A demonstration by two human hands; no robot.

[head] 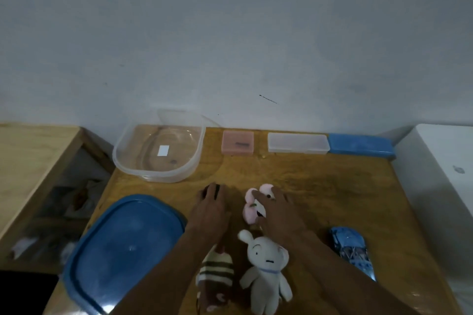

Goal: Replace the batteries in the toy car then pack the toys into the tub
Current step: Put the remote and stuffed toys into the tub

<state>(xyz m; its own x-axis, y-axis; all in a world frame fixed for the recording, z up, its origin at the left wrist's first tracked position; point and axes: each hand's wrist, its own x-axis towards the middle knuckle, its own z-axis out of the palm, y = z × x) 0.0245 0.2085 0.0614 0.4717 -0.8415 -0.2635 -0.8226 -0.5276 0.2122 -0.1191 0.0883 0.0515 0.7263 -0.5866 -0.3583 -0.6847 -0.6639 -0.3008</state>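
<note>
We are resting our left hand (211, 208) over a small dark object (213, 190), grip unclear; our right hand (275, 208) is lying spread on the pink plush (252, 208). Toy car (352, 250) sitting near right on the worktop (320, 181); clear tub (158, 148) far left.

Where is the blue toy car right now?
The blue toy car sits near the table's right edge in the head view, right of the white bunny plush and beside the right forearm.

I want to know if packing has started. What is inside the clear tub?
No toys. Inside the clear tub only a white label and a small dark spot show on its bottom. Its blue lid lies off, on the table.
</note>
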